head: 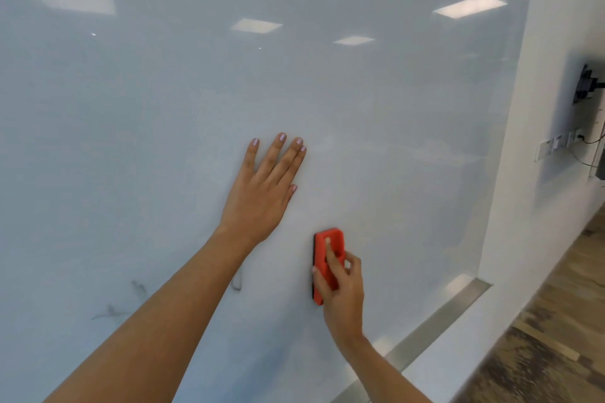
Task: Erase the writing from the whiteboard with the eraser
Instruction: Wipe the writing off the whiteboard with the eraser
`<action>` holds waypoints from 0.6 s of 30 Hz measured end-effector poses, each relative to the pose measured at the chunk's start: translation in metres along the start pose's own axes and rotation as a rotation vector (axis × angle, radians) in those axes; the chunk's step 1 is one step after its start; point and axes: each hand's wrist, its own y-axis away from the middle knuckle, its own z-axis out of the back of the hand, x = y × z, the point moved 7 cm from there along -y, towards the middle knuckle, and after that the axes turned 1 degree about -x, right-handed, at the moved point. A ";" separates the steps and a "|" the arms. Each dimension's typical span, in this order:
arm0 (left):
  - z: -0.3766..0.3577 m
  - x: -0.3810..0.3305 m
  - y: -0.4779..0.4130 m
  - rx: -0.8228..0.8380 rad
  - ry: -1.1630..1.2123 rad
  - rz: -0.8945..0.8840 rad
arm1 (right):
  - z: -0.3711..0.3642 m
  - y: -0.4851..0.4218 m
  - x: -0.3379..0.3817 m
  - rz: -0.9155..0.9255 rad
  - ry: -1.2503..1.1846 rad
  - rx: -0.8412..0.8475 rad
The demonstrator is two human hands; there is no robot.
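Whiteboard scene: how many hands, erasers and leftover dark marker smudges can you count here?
Hands: 2, the left hand flat on the whiteboard, the right hand holding the eraser
Red eraser: 1
Dark marker smudges: 3, one, another, and one beside the left forearm
Total: 6

White wall (pixel 537 127) on the right, wood-plank floor (pixel 556 337) below, dark cabled device (pixel 586 85) mounted there, outlets (pixel 556 142) beneath.
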 end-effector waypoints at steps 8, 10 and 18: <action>0.019 0.028 0.010 -0.037 0.144 0.077 | 0.015 -0.014 -0.001 -0.190 -0.149 -0.133; 0.029 0.050 0.017 -0.087 0.157 0.157 | 0.019 -0.046 0.027 -0.189 -0.163 -0.195; 0.054 0.136 0.058 -0.133 0.103 0.324 | -0.039 -0.044 0.161 0.434 0.084 0.099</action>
